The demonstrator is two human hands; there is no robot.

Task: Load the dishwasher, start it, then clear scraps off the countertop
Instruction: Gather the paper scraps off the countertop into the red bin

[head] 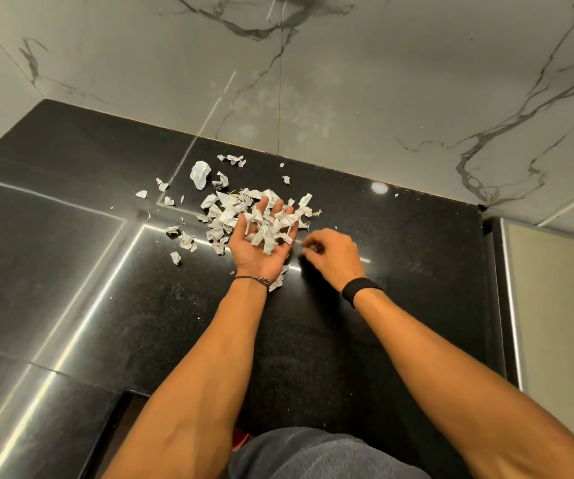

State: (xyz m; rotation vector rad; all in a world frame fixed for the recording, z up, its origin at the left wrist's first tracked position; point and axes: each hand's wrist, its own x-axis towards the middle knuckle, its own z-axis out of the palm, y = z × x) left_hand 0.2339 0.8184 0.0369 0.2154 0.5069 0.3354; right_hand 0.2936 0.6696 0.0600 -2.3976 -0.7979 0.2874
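Observation:
Several torn white paper scraps [223, 205] lie scattered on the black stone countertop [71, 271]. My left hand [251, 248] is held palm up over the counter, fingers straight, with a heap of scraps [271, 229] resting on the palm. My right hand [334, 254] is just to its right, palm down, fingers curled and pinching a small scrap [311, 248] at the fingertips. A bigger crumpled piece [199, 174] lies farther back to the left. One more scrap [278, 281] sits by my left wrist.
A white marble-look wall [313, 81] rises behind the counter and on the left. A pale panel [555, 305] borders the counter on the right. The counter's front edge [133, 394] steps back near my body.

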